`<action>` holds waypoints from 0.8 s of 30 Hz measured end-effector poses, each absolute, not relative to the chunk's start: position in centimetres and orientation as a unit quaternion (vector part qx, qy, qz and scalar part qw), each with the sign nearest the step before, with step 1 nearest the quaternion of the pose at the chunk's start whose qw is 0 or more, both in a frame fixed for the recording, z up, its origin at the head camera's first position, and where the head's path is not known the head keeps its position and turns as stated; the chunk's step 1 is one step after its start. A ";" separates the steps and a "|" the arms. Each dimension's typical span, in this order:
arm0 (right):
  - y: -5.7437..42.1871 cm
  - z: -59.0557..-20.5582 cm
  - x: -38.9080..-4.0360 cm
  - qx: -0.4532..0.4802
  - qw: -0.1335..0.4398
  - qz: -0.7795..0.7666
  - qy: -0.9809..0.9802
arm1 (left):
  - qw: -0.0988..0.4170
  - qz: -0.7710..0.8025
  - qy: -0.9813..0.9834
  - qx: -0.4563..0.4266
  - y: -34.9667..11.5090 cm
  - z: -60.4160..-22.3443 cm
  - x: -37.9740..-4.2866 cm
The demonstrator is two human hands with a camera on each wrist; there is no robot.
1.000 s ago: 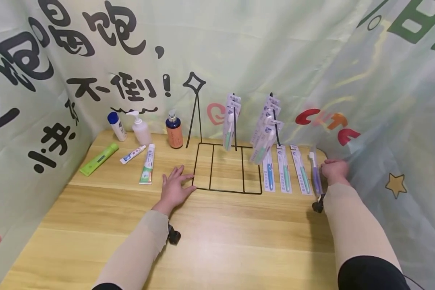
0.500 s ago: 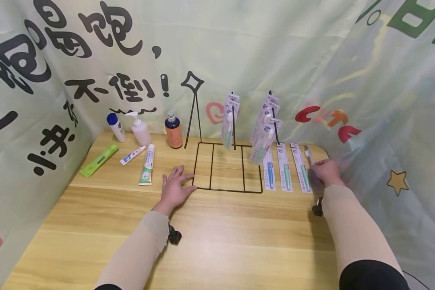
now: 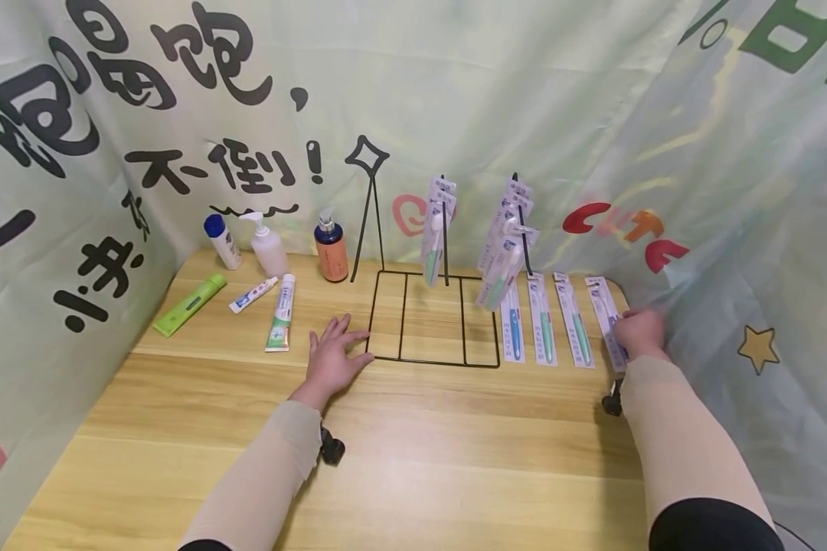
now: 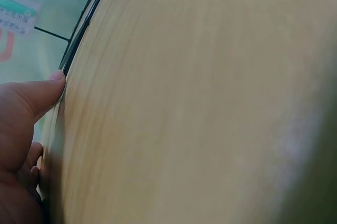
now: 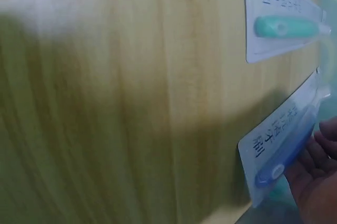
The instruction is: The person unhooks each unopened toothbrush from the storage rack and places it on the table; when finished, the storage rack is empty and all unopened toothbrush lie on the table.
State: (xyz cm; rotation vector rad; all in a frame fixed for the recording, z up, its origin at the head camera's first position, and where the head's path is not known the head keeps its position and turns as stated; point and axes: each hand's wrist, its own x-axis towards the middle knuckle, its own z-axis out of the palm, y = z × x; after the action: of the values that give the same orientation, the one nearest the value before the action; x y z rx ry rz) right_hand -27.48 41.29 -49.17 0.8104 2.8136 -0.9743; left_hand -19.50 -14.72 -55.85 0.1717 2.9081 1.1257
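Observation:
My right hand (image 3: 639, 334) grips the right edge of a packaged purple toothbrush (image 3: 603, 314) at the right end of the table. In the right wrist view, curled fingers (image 5: 310, 174) meet the pack's edge beside the handle. Left of it lie packaged toothbrushes with green (image 3: 573, 321) and blue (image 3: 513, 325) handles. My left hand (image 3: 331, 356), fingers spread, touches the left side of a black wire rack (image 3: 430, 363). Its thumb rests right at the wire corner in the left wrist view. More packaged toothbrushes (image 3: 499, 272) hang from the rack's right prong, and others (image 3: 436, 237) from the middle one.
At the back left stand a blue-capped bottle (image 3: 223, 243), a pink pump bottle (image 3: 269, 249) and an orange pump bottle (image 3: 331, 252). A green tube (image 3: 189, 306), a small toothpaste tube (image 3: 253, 295) and a larger one (image 3: 281, 314) lie before them. Printed cloth (image 3: 744, 191) encloses the table.
The purple toothbrush pack has turned from a steep tilt to face upward. My right hand moved left over it, then back to its right edge. The left hand keeps its place.

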 end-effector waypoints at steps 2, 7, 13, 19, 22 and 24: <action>40.7 -48.7 -27.4 0.256 0.026 -0.304 0.917 | 0.010 0.360 0.931 0.055 -14.6 -55.8 -19.5; 37.1 -46.9 -27.4 0.195 -0.061 -0.313 0.927 | 0.007 0.362 0.931 0.053 -14.6 -55.9 -19.5; 29.2 -46.4 -24.8 0.032 -0.288 -0.384 0.877 | 0.007 0.365 0.929 0.055 -14.5 -56.2 -19.4; 19.8 -48.1 -20.7 -0.189 -0.343 -0.472 0.790 | 0.001 0.358 0.932 0.057 -14.7 -56.1 -19.3; 16.3 -48.0 -20.2 -0.227 -0.319 -0.499 0.773 | 0.005 0.362 0.930 0.055 -14.6 -55.8 -19.4; 14.6 -47.4 -20.5 -0.222 -0.294 -0.511 0.776 | 0.007 0.363 0.930 0.054 -14.6 -55.7 -19.3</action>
State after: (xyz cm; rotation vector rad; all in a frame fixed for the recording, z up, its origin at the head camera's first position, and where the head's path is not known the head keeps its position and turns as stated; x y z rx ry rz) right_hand -20.52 14.61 -47.45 -0.8694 3.0363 -1.9998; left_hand -19.30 -14.58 -55.73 0.1700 2.9090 1.1352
